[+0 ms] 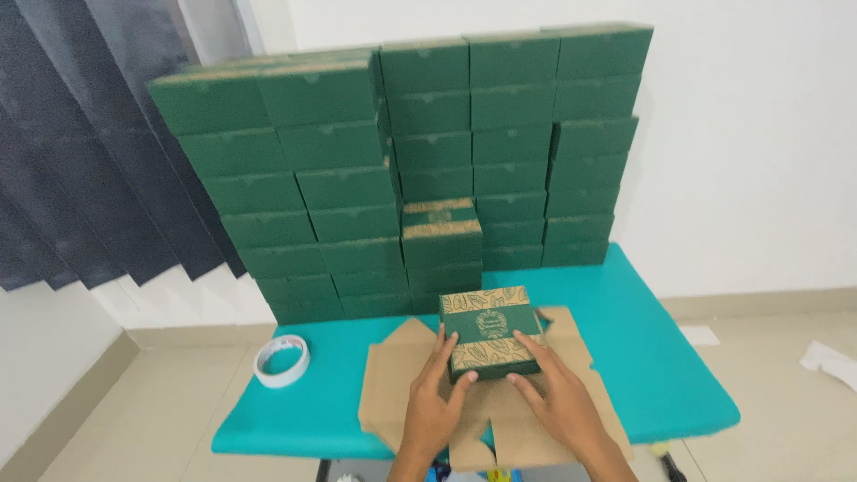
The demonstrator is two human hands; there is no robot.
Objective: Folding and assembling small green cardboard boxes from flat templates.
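Box (pixel 490 331), green with tan leaf-patterned bands, sits on a flat unfolded cardboard sheet (pixel 393 384) at the middle of the teal bench (pixel 643 357). Left hand (pixel 432 403) has its fingers spread against the box's near left corner; right hand (pixel 555 400) has its fingers spread along the near right edge. Cardboard overhangs the bench's front edge. Tape roll (pixel 282 360) lies well apart near the left edge. Stacked green boxes (pixel 402 170) wall off the back; bare bench remains open to the right.
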